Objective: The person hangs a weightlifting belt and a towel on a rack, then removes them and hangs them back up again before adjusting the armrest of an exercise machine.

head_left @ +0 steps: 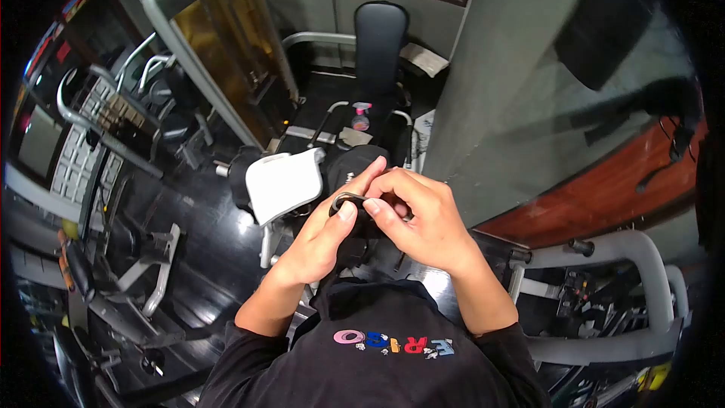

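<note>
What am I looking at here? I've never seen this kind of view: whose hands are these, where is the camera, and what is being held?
There is just one picture, taken by a camera worn on a person's head and looking down at their own bare hands. The wide lens bends the edges. The left hand and right hand together pinch a small curved metal hook. Around them stand gym machines, with a white pad, a black backrest and a spray bottle.
</note>
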`<move>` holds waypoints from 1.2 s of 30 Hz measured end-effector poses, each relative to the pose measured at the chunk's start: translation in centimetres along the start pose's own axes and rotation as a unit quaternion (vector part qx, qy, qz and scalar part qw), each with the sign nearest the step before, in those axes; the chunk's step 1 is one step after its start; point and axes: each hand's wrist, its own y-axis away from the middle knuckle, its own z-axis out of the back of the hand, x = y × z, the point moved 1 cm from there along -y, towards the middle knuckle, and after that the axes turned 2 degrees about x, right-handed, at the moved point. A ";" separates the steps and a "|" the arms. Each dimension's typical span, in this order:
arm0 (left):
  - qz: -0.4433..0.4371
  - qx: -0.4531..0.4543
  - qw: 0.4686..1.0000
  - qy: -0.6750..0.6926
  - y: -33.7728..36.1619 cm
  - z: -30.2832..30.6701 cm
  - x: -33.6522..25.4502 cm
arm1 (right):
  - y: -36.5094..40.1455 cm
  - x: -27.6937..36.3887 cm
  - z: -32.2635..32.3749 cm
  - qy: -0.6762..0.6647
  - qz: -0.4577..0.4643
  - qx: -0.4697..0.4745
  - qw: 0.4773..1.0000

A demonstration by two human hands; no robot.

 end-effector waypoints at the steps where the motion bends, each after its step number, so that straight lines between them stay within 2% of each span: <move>1: -0.001 0.013 1.000 0.001 -0.7 -0.6 0.1 | 0.6 -0.2 0.6 -0.005 -0.015 -0.010 1.000; 4: -0.112 -0.041 0.990 -0.070 -2.8 -2.1 0.7 | 2.5 -0.7 2.5 -0.032 -0.045 -0.087 0.995; 5: -0.173 -0.082 0.981 -0.035 -3.8 -3.3 1.1 | 3.2 -1.0 3.1 -0.024 -0.047 -0.099 0.994; 9: -0.210 -0.130 0.958 -0.145 -6.5 -6.5 1.4 | 5.5 -2.5 5.8 -0.080 -0.074 -0.172 0.979; 11: -0.202 -0.103 0.955 -0.192 -8.0 -8.0 1.6 | 6.8 -2.9 8.1 -0.054 -0.102 -0.159 0.980; 12: -0.215 -0.088 0.949 -0.212 -8.9 -8.9 1.4 | 7.3 -3.0 9.0 -0.112 -0.141 -0.156 0.971; 13: -0.214 -0.071 0.944 -0.240 -9.5 -9.7 1.0 | 7.8 -3.2 10.2 -0.102 -0.140 -0.170 0.970; 14: -0.226 -0.045 0.937 -0.262 -10.3 -10.5 0.5 | 8.2 -3.6 11.4 -0.003 -0.083 -0.170 0.982; 16: -0.252 -0.006 0.925 -0.286 -11.8 -12.0 -0.1 | 9.0 -4.1 13.9 0.166 0.007 -0.166 0.972; 17: -0.259 0.000 0.923 -0.284 -12.7 -12.7 -0.2 | 9.2 -4.2 14.6 0.173 0.008 -0.172 0.970; 19: -0.278 0.036 0.918 -0.281 -14.7 -14.4 -0.6 | 9.5 -4.2 15.8 0.040 0.032 -0.225 0.973; 20: -0.310 0.032 0.913 -0.264 -16.0 -15.4 -0.6 | 9.8 -3.6 16.8 0.047 0.004 -0.187 0.981; 21: -0.314 0.032 0.911 -0.264 -17.2 -16.3 -0.8 | 10.1 -3.8 17.7 0.053 0.007 -0.192 0.980; 23: -0.313 0.047 0.929 -0.190 -19.5 -18.9 -1.4 | 10.3 -4.3 20.0 0.146 -0.027 -0.229 0.962; 25: -0.239 0.076 0.962 -0.104 -22.1 -20.8 -0.9 | 10.4 -3.2 23.6 0.192 -0.047 -0.235 0.952; 26: -0.233 0.095 0.966 -0.053 -22.9 -22.4 -1.1 | 10.1 -2.8 25.2 0.192 -0.053 -0.253 0.947; 27: -0.224 0.107 0.966 -0.072 -23.7 -23.3 -1.4 | 10.1 -3.2 27.2 0.226 -0.044 -0.258 0.938; 29: -0.230 0.120 0.959 -0.114 -25.5 -24.8 -1.3 | 9.6 -1.0 31.0 0.202 -0.119 -0.298 0.925; 30: -0.216 0.144 0.957 -0.127 -26.3 -25.4 -1.2 | 9.4 -1.2 33.3 0.236 -0.084 -0.317 0.915; 31: -0.248 0.142 0.945 -0.162 -27.6 -25.6 0.0 | 8.9 -1.6 35.7 0.270 -0.049 -0.335 0.902; 33: -0.141 0.182 0.966 -0.116 -29.2 -26.1 0.5 | 7.4 -1.8 39.6 0.282 0.007 -0.361 0.889; 36: -0.124 0.156 0.980 -0.011 -30.3 -27.8 -0.8 | 5.1 -0.6 44.2 0.317 -0.020 -0.376 0.871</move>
